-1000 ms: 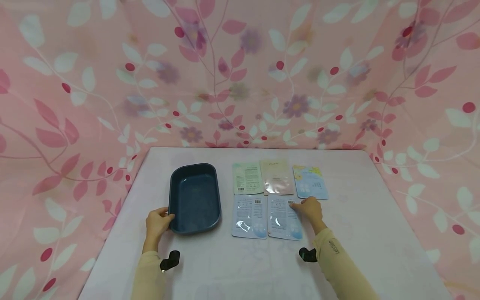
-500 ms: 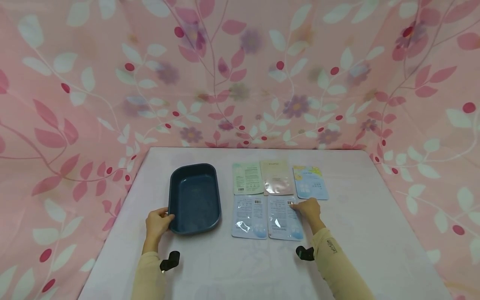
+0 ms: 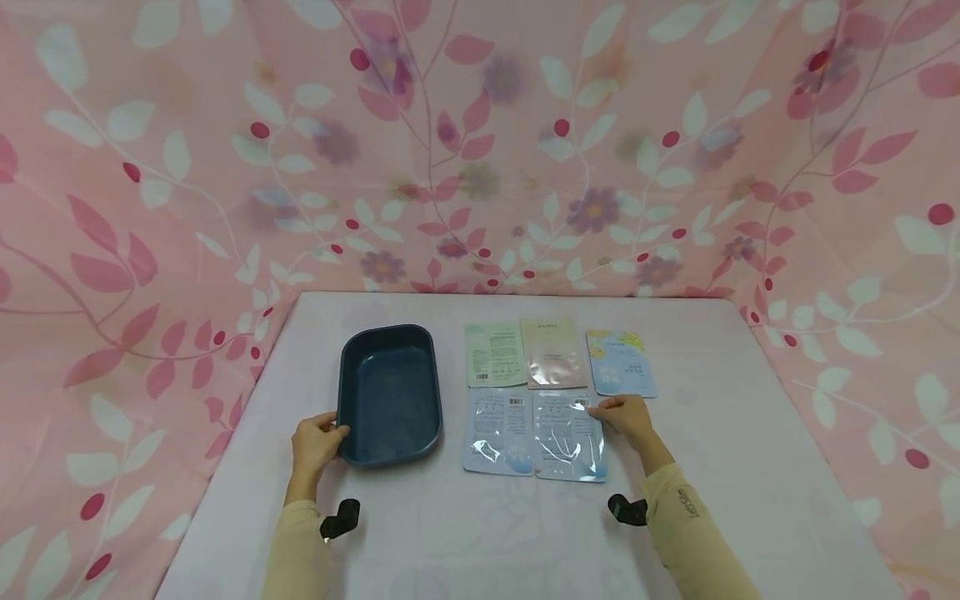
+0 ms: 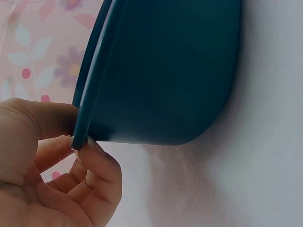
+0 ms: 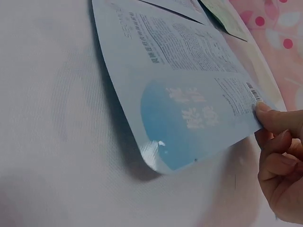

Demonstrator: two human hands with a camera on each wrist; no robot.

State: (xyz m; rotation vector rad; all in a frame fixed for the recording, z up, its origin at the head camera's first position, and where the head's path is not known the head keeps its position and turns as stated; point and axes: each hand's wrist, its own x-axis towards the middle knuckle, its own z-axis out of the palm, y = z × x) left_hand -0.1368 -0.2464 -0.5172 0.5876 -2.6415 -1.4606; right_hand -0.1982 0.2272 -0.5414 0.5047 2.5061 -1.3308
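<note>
My left hand [image 3: 313, 446] pinches the rim of a dark blue rectangular tray [image 3: 390, 400] at its near left corner. In the left wrist view the thumb and fingers [image 4: 102, 172] close over that rim [image 4: 87, 104] from both sides. On the right, my right hand [image 3: 628, 418] pinches the right edge of a light blue sheet mask packet [image 3: 567, 437], near its barcode. The right wrist view shows the thumb on top of the packet [image 5: 189, 94] and fingers beneath, with a shadow under its raised edge.
Left of the held packet lies a similar blue packet [image 3: 498, 433]. Behind them are a green packet [image 3: 495, 354], a beige packet [image 3: 555, 354] and a blue-yellow packet [image 3: 622, 364]. A white cloth covers the table [image 3: 480, 542]; pink floral fabric [image 3: 480, 167] hangs around it.
My right hand has shifted slightly right, from over the packet's corner to pinching its edge. The packet's surface now catches more glare. The left hand and tray stay in place.
</note>
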